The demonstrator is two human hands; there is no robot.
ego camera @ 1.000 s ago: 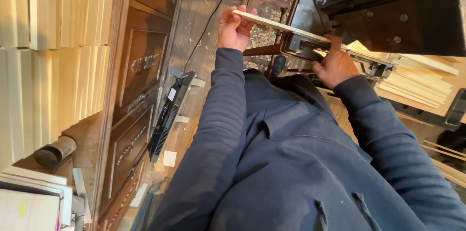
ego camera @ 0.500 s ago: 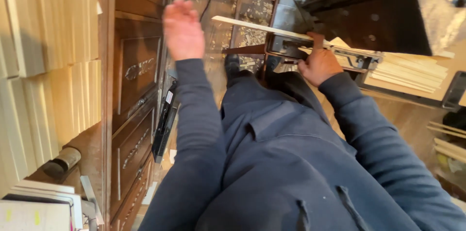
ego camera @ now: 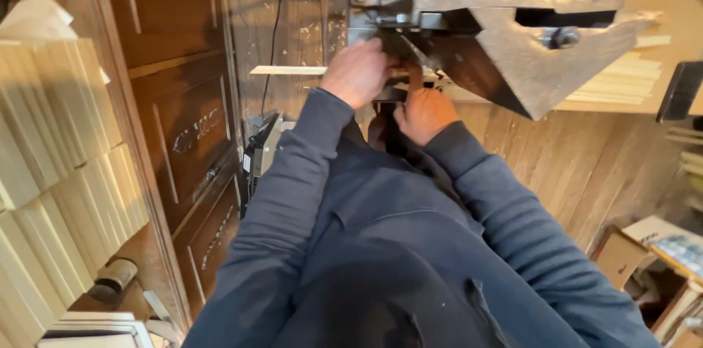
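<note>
Steel fills the upper right of the frame: a heavy grey metal cutting machine point(ego camera: 483, 19) with bolted plates. Stacks of pale wooden slats point(ego camera: 58, 165) are seen at the left edge. A thin pale wooden strip point(ego camera: 287, 70) is laid across the upper middle, and its inner end is gripped by the left hand point(ego camera: 356, 72). Just beside, the right hand point(ego camera: 425, 111) is curled shut around a dark handle point(ego camera: 415, 77) under the machine.

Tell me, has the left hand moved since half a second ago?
Yes. The left hand has come in from open air to the metal machine, close beside the right hand, on the pale wooden strip.
</note>
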